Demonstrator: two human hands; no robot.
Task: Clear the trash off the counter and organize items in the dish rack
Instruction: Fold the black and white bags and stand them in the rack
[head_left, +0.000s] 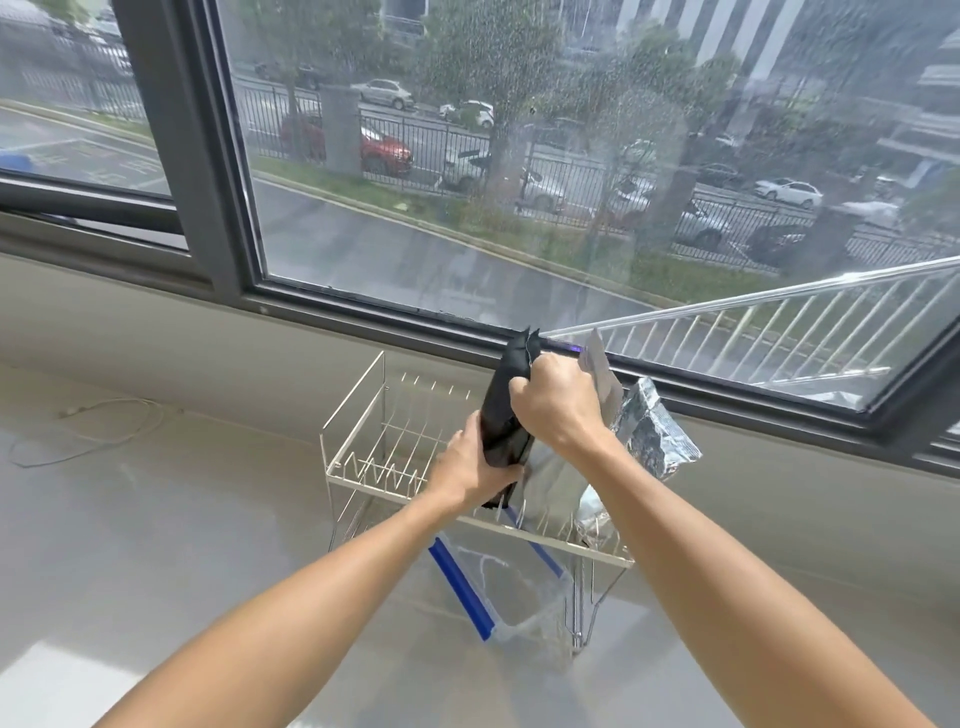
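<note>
Nearby, silver foil bags (649, 431) and clear zip bag (511, 587) in dish rack (363, 441).

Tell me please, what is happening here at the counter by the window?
A person is holding a black crumpled bag with both hands above a white wire dish rack. The left hand grips its lower part and the right hand grips its top. Silver foil bags stand in the right side of the rack. A clear plastic zip bag with a blue strip lies under the rack's front edge on the pale counter. A thin white cable lies further left.
</note>
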